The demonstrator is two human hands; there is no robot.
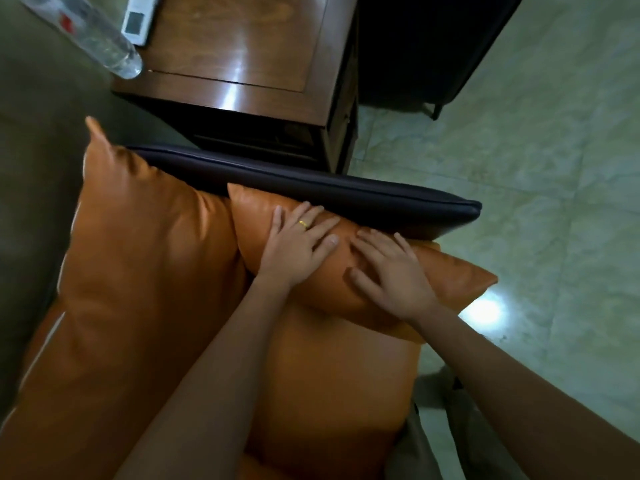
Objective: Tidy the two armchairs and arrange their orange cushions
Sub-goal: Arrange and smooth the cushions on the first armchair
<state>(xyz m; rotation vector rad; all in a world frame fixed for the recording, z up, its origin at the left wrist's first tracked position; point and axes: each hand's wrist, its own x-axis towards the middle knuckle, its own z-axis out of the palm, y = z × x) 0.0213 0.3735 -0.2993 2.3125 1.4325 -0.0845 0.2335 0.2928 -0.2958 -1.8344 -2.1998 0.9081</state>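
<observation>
Shows a large orange back cushion (pixel 138 271) filling the left, cropped by the lower edge. Finds the orange seat cushion (pixel 329 382) at centre bottom, partly hidden by both forearms. Places a smaller orange cushion (pixel 460 278) at centre against the dark armrest (pixel 311 188), its middle covered by the left hand (pixel 298 247) and right hand (pixel 398 278), both flat, fingers spread, pressing down. Cuts off a clear bottle (pixel 97 39) at upper left.

close head view, steeply downward
</observation>
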